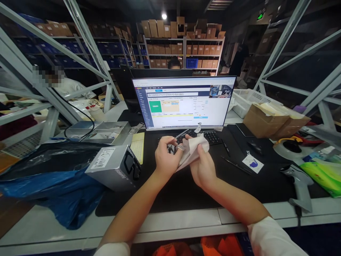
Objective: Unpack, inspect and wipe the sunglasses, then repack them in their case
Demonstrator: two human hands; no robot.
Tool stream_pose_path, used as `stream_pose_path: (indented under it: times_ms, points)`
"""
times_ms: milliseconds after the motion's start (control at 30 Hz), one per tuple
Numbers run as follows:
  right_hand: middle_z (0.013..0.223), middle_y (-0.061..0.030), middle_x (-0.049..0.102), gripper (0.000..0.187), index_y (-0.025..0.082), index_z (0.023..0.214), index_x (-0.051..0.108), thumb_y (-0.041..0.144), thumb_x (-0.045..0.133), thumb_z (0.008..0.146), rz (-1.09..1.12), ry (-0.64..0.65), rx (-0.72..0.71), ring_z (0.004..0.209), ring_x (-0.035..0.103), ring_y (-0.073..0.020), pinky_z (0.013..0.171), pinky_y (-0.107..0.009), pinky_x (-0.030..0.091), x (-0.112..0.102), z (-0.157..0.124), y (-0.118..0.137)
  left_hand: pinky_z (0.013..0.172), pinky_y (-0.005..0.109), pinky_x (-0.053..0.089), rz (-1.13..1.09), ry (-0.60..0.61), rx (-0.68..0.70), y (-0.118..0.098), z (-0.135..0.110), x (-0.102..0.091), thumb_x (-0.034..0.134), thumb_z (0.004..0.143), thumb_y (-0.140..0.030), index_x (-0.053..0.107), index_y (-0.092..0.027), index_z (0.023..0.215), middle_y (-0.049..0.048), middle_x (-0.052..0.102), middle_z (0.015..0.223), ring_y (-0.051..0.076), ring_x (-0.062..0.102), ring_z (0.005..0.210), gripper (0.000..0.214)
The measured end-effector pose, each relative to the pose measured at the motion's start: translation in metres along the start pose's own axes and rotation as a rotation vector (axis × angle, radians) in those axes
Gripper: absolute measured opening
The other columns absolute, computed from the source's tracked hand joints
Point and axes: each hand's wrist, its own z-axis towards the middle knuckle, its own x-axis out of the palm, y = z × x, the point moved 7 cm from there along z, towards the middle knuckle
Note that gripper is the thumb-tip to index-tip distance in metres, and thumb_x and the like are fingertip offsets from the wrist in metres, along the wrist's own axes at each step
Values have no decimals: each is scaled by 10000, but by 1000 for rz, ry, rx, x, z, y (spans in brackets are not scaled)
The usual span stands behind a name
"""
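Above the black desk mat, my left hand (165,158) is closed round a small, dark, shiny thing (172,148) that is mostly hidden by the fingers. A thin grey rod-like part (182,133) shows just beyond it. My right hand (204,169) is closed on a white cloth (192,151) with a zigzag edge, thumb on top. The cloth lies against the fingers of my left hand. Past the cloth, a small white tag (198,128) stands out in front of the monitor. To the left sits a grey box (114,169) with a black frame shape printed on it.
A lit monitor (183,103) stands behind the keyboard (210,138). Rightward lie pens (236,165), a white card (253,163), a mouse (255,148) and a barcode scanner (299,185). Cartons (266,122) stand at the right; blue plastic (66,199) drapes the left edge. A person (76,87) is at far left.
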Motion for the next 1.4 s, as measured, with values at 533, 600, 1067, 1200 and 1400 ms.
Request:
stream_pose_path:
  times_ms: [533, 600, 1067, 1200, 1400]
  points:
    - [1230, -52, 710, 384, 248, 1218, 660, 459, 413, 1012, 114, -110, -32, 1129, 663, -209, 1036, -438, 495, -13, 15, 19, 764, 302, 537, -34, 49, -12, 0, -5, 5, 706, 773, -159, 536, -214, 1038, -3, 628, 894, 142, 652, 804, 320]
    - [1202, -63, 723, 388, 237, 1190, 675, 473, 433, 1000, 113, -68, 27, 1124, 669, -229, 1044, -468, 491, -8, 13, 16, 763, 304, 537, -18, 40, -14, 1, -4, 4, 703, 765, -151, 535, -214, 1035, -1, 630, 896, 144, 654, 802, 324]
    - [1043, -69, 764, 359, 179, 1097, 722, 420, 740, 830, -150, 12, 13, 1032, 702, -242, 922, -373, 584, -6, 3, -4, 738, 296, 534, -3, 48, -2, -3, -1, 4, 671, 741, -111, 539, -222, 977, -3, 637, 868, 145, 650, 774, 293]
    - [1153, -77, 744, 379, 168, 1137, 717, 402, 737, 839, -61, -49, -4, 1056, 697, -228, 975, -386, 559, -12, 10, 10, 753, 297, 536, -20, 71, 36, -8, -2, 7, 683, 725, -107, 547, -222, 976, -6, 632, 867, 149, 652, 792, 308]
    - [1231, -80, 720, 365, 194, 1145, 719, 415, 723, 855, -107, 68, -37, 1180, 647, -240, 1107, -421, 455, -4, 3, -3, 736, 304, 544, -51, 43, 70, -7, 0, 3, 679, 746, -101, 555, -218, 971, -1, 635, 834, 152, 652, 770, 283]
